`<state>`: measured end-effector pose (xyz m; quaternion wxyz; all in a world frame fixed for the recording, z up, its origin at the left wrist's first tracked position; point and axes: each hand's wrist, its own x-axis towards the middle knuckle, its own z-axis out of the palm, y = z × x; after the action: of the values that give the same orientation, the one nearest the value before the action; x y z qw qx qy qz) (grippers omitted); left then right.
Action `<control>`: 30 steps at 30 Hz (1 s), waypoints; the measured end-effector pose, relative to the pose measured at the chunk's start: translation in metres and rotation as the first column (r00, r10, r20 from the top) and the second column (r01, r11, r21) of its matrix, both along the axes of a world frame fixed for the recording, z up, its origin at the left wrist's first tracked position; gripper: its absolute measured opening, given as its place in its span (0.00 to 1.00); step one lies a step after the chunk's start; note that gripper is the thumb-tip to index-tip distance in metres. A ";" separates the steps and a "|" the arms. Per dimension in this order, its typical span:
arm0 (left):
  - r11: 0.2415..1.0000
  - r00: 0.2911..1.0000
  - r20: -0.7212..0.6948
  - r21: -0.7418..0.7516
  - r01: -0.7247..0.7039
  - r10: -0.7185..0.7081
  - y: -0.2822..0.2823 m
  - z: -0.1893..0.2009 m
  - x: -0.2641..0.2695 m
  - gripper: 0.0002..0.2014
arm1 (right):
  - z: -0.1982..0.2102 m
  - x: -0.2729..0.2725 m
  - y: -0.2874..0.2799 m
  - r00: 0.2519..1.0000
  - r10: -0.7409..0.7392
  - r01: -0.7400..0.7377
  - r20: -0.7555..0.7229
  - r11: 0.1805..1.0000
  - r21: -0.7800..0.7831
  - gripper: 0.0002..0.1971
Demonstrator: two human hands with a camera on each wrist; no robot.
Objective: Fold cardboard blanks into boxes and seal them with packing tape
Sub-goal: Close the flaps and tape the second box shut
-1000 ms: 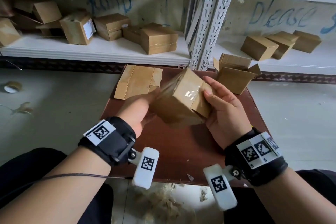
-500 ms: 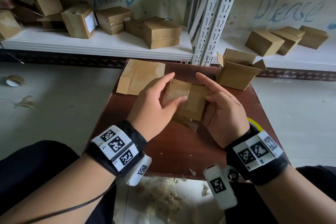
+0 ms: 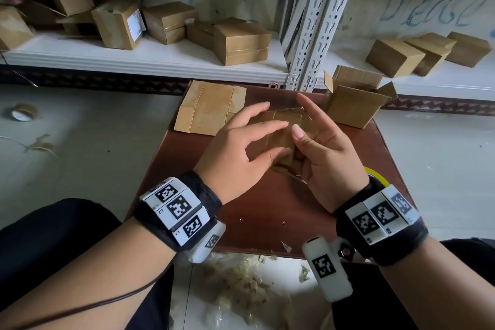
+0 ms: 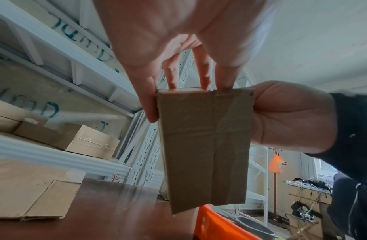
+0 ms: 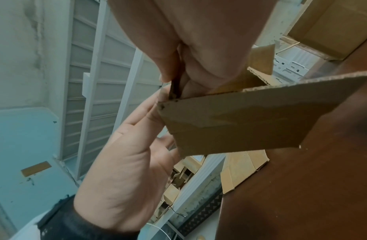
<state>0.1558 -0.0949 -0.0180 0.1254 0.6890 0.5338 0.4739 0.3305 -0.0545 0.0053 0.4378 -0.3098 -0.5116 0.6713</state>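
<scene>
A small brown cardboard box (image 3: pixel 281 126) with clear tape on its seams is held just above the brown table (image 3: pixel 267 209). My left hand (image 3: pixel 267 139) grips it from the left, fingers lying over the top and thumb on the near side. My right hand (image 3: pixel 305 120) holds the right end, thumb pressed on top, index finger pointing out straight. In the left wrist view the box's taped face (image 4: pixel 207 146) fills the middle, with my left thumb on its left edge and my right hand (image 4: pixel 285 116) against its right edge. The right wrist view shows the box (image 5: pixel 240 120) pinched between both hands.
Flat cardboard blanks (image 3: pixel 211 107) lie at the table's far left. An open-topped box (image 3: pixel 353 104) stands at the far right. A yellow tape roll (image 3: pixel 375 174) peeks out behind my right wrist. Finished boxes (image 3: pixel 241 40) fill the white shelf behind. Tape scraps (image 3: pixel 241 284) litter the floor.
The box has been turned and lowered from a raised tilt to lie flatter over the table. My left hand has moved from its side to over its top.
</scene>
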 end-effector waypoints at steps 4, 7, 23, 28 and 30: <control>1.000 1.000 -0.019 0.010 -0.019 0.019 0.002 -0.001 0.001 0.15 | -0.006 -0.004 0.000 0.998 -0.035 0.034 0.050 0.999 0.017 0.29; 0.999 0.999 -0.024 -0.014 -0.033 0.032 0.002 -0.004 0.002 0.14 | -0.009 -0.008 -0.002 0.994 -0.055 0.050 0.098 0.997 0.054 0.35; 0.995 0.997 -0.024 0.070 -0.077 0.079 0.003 -0.007 0.005 0.12 | -0.017 -0.002 0.008 0.977 -0.104 0.076 0.189 0.986 0.149 0.21; 0.995 0.997 -0.050 0.083 -0.059 0.063 0.006 -0.003 0.003 0.05 | -0.019 -0.003 0.006 0.963 -0.109 0.059 0.247 0.977 0.203 0.21; 0.996 0.998 -0.041 0.068 -0.053 0.056 0.007 -0.002 0.001 0.04 | -0.019 -0.001 0.007 0.963 -0.102 0.050 0.250 0.977 0.209 0.21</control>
<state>0.1567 -0.0879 -0.0203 0.0779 0.6882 0.5387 0.4797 0.3291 -0.0475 -0.0134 0.4217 -0.3687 -0.6171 0.5526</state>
